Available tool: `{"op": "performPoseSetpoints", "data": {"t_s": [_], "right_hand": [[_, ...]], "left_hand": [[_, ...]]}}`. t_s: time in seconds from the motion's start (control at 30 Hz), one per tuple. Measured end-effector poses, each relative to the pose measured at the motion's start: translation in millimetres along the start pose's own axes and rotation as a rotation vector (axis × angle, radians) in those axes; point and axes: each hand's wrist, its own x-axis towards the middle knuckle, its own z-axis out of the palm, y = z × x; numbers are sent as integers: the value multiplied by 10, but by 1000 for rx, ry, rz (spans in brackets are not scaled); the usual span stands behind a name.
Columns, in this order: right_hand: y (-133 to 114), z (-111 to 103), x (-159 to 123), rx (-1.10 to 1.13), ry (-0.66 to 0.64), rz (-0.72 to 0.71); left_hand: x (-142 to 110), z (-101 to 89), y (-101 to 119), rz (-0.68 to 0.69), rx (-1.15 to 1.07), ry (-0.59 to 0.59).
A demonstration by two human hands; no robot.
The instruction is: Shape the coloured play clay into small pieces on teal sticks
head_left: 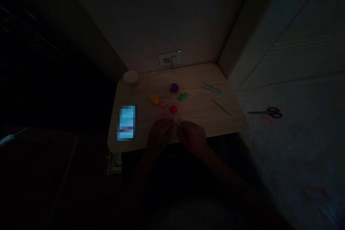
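The small table (pixel 205 115) shows pale matt wood grain, the coloured lumps (pixel 174 87) look like soft matt modelling clay, and the phone (pixel 126 122) screen glows glossy.

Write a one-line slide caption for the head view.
Dim desk: left hand and right hand meet over a thin stick, near clay lumps and a lit phone.

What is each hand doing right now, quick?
Left hand: fingers curled at the table edge; grip cannot be told.
Right hand: the same, too dark to tell.

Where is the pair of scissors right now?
In the head view the scissors lie off the table, on the pale surface to its right, well away from both hands.
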Motion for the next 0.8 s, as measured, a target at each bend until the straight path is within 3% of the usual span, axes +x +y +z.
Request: {"op": "performPoseSetpoints", "data": {"t_s": [0.53,0.8], "right_hand": [[87,-82,41,36,-39,-75],[-12,-50,19,-40,0,71]], "left_hand": [[17,-21,23,7,5,12],[25,-16,19,-14,-13,7]]}}
